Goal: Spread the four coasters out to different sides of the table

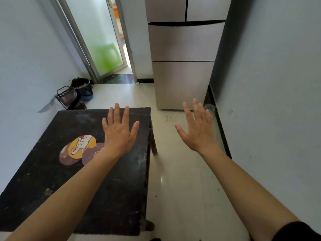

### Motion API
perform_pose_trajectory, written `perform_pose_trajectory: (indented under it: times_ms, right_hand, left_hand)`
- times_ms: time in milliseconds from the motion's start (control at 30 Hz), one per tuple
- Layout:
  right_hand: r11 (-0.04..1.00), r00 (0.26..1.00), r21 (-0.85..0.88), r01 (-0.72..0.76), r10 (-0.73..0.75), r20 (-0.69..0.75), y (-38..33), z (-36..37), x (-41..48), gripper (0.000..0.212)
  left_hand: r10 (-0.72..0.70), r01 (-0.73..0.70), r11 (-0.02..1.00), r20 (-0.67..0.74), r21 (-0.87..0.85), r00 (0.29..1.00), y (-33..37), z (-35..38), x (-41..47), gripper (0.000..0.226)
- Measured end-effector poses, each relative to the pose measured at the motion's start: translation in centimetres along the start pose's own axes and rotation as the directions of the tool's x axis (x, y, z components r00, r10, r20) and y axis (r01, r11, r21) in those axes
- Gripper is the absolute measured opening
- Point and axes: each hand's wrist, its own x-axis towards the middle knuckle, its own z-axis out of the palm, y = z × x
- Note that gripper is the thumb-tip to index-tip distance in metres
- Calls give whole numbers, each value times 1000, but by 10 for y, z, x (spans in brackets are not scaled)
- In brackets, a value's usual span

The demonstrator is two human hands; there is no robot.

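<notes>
A pile of round coasters lies overlapped near the middle of the black table point(43, 180). On top is a yellow coaster point(82, 146) with a white cartoon animal. A brown coaster point(65, 156) sticks out to its left, and another brown coaster point(91, 156) to its right is partly hidden by my left forearm. My left hand point(119, 131) hovers flat over the table's far right part, fingers spread, holding nothing. My right hand point(198, 129) is open above the floor, to the right of the table.
A tall silver fridge point(184, 66) stands beyond the table to the right. A frosted glass door point(97, 37) is at the back. A black wire rack point(66, 96) and a dark bag point(83, 90) sit on the floor by the left wall. Pale tiled floor runs along the table's right side.
</notes>
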Motion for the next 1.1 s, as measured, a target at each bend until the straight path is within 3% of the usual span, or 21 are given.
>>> perform_pose_trajectory:
  times_ms: [300,633,800,967,1100]
  right_hand:
    - [975,972,-38,219,-214,96,6,56,77,81]
    - [866,840,-38,499,-473,265,-75,121,205,84]
    - [822,772,46,568,-551,316,-146,143,243,84]
    - [714,633,165,681,-687,357,-220,166,262,77]
    - [640,521,278,716,-756,396,-276,196,274,73]
  left_hand:
    - [-256,252,965,57,70,965,-22,58,19,72]
    - [-561,552,827,126,101,818,-105,104,46,72]
    - [-716,711,697,113,89,688,-140,93,39,68]
    - [-829,828,557,100,55,551,-168,96,22,70]
    - [-927,936,345,128,-74,352,-181,109,13,72]
